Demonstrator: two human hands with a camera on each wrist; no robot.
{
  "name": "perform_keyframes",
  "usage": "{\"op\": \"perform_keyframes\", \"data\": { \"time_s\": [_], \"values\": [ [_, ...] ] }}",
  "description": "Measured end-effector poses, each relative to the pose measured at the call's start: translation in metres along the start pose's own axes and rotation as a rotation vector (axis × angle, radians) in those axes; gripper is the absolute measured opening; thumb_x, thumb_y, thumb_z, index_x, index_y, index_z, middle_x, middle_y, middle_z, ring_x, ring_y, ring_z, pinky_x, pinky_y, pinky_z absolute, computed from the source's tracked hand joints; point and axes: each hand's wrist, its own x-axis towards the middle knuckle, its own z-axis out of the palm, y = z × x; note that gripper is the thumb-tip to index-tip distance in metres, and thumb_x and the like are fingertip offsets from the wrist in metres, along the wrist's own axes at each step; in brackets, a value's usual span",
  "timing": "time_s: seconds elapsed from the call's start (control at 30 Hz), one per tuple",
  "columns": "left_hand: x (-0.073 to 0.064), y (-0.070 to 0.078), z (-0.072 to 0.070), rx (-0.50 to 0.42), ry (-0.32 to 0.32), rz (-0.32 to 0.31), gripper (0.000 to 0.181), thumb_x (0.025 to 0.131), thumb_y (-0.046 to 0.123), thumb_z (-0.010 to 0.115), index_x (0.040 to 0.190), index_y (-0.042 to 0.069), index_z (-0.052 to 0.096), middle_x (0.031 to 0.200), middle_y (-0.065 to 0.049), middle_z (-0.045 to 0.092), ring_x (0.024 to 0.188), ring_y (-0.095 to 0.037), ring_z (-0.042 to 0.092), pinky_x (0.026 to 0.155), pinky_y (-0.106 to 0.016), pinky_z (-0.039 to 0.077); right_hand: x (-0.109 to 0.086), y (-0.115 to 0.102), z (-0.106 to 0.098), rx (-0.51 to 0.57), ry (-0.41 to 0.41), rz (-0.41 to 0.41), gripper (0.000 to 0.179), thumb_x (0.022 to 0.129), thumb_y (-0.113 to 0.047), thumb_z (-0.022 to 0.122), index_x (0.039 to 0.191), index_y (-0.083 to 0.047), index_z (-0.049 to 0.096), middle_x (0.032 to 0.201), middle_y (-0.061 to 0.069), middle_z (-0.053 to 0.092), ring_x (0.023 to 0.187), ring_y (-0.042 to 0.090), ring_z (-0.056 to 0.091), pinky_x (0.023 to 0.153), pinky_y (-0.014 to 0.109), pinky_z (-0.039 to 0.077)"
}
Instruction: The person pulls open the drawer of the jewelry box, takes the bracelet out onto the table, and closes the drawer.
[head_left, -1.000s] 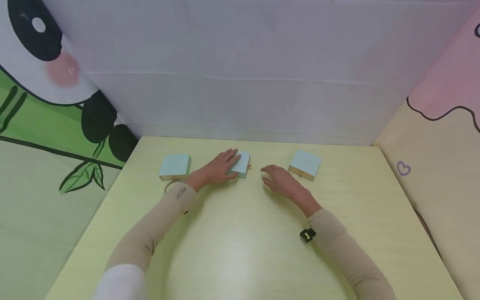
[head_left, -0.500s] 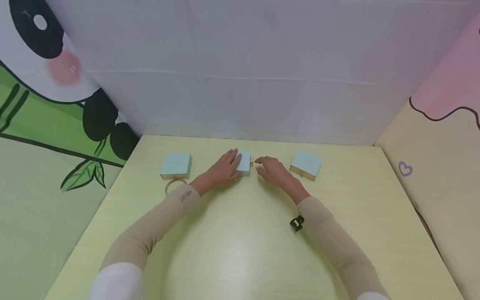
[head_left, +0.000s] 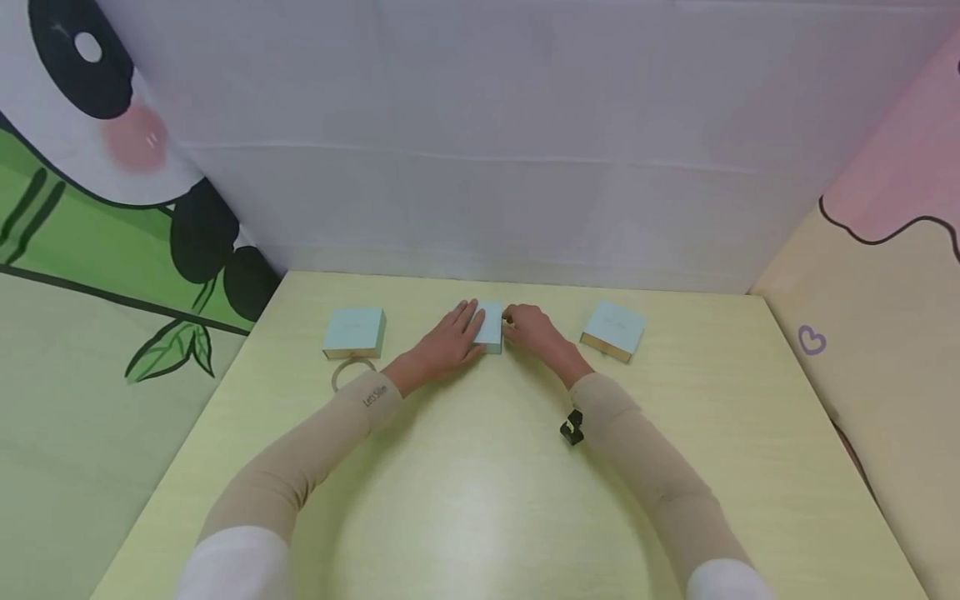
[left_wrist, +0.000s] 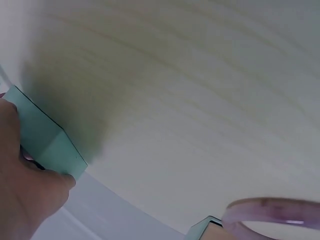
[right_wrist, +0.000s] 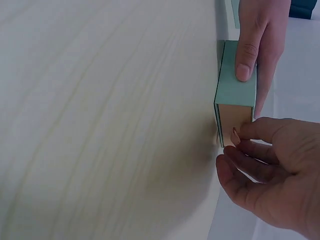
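Observation:
In the head view my left hand (head_left: 448, 340) lies over a pale blue-green box (head_left: 490, 327) at the back middle of the table, fingers extended across its top. The right wrist view shows the left thumb (right_wrist: 243, 70) along the box's side. My right hand (head_left: 534, 332) is at the box's right end, its fingers bent. Up close, its fingertips (right_wrist: 245, 132) are on a small tan pull tab (right_wrist: 235, 136) that sticks out of the box's tan end face (right_wrist: 231, 119). In the left wrist view, the left hand (left_wrist: 32, 190) covers part of the box (left_wrist: 57, 155).
Similar boxes sit to the left (head_left: 355, 331) and to the right (head_left: 613, 327), each with a tan end facing front. A bangle (head_left: 351, 367) circles the left wrist. A pale wall (head_left: 480, 208) rises behind the table's (head_left: 450, 500) back edge.
My right hand has moved left and slightly back, from beside the right-hand box to the pull tab. The left hand stays on the middle box, which has turned slightly straighter.

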Motion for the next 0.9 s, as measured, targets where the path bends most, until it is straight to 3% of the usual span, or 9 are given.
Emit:
{"op": "perform_keyframes", "data": {
  "time_s": [0.1, 0.23, 0.4, 0.63, 0.9],
  "values": [
    [-0.001, 0.000, 0.000, 0.013, 0.018, 0.005, 0.068, 0.109, 0.033, 0.046, 0.156, -0.011, 0.024, 0.162, -0.034, 0.021, 0.151, -0.046, 0.020, 0.122, -0.051, 0.023, 0.007, -0.002, 0.005, -0.022, -0.001, 0.038, 0.028, 0.104, -0.012, 0.055, 0.122, 0.006, 0.066, 0.112, 0.018, 0.070, 0.092, 0.025, 0.062, 0.081, 0.036, 0.052],
    [0.000, 0.000, 0.002, 0.031, 0.012, 0.002, 0.067, 0.110, 0.034, 0.044, 0.156, -0.011, 0.023, 0.162, -0.033, 0.020, 0.151, -0.046, 0.020, 0.122, -0.051, 0.024, 0.015, -0.004, 0.008, -0.082, -0.011, 0.068, 0.017, 0.103, -0.009, 0.055, 0.105, 0.004, 0.067, 0.090, 0.012, 0.066, 0.073, 0.019, 0.050, 0.065, 0.029, 0.042],
    [0.002, 0.000, 0.003, 0.026, -0.021, -0.020, 0.067, 0.111, 0.035, 0.040, 0.158, -0.008, 0.020, 0.165, -0.030, 0.015, 0.154, -0.042, 0.015, 0.122, -0.051, 0.023, 0.019, -0.006, 0.009, -0.124, -0.012, 0.117, 0.017, 0.101, -0.006, 0.057, 0.085, -0.003, 0.060, 0.075, 0.004, 0.051, 0.068, 0.017, 0.045, 0.060, 0.028, 0.037],
    [0.002, 0.002, 0.002, 0.017, -0.047, -0.043, 0.066, 0.111, 0.035, 0.038, 0.158, -0.008, 0.018, 0.166, -0.029, 0.012, 0.154, -0.041, 0.013, 0.122, -0.052, 0.022, 0.017, -0.006, 0.011, -0.079, 0.023, 0.144, 0.020, 0.100, -0.006, 0.058, 0.080, -0.006, 0.056, 0.072, 0.003, 0.050, 0.065, 0.016, 0.045, 0.058, 0.028, 0.037],
    [0.002, 0.002, 0.006, 0.016, -0.045, -0.043, 0.067, 0.111, 0.035, 0.038, 0.158, -0.008, 0.017, 0.166, -0.029, 0.011, 0.154, -0.042, 0.012, 0.122, -0.052, 0.022, 0.015, -0.007, 0.012, -0.064, 0.036, 0.170, 0.038, 0.098, -0.006, 0.057, 0.065, -0.013, 0.039, 0.060, -0.001, 0.035, 0.057, 0.013, 0.038, 0.053, 0.026, 0.033]
  ]
}}
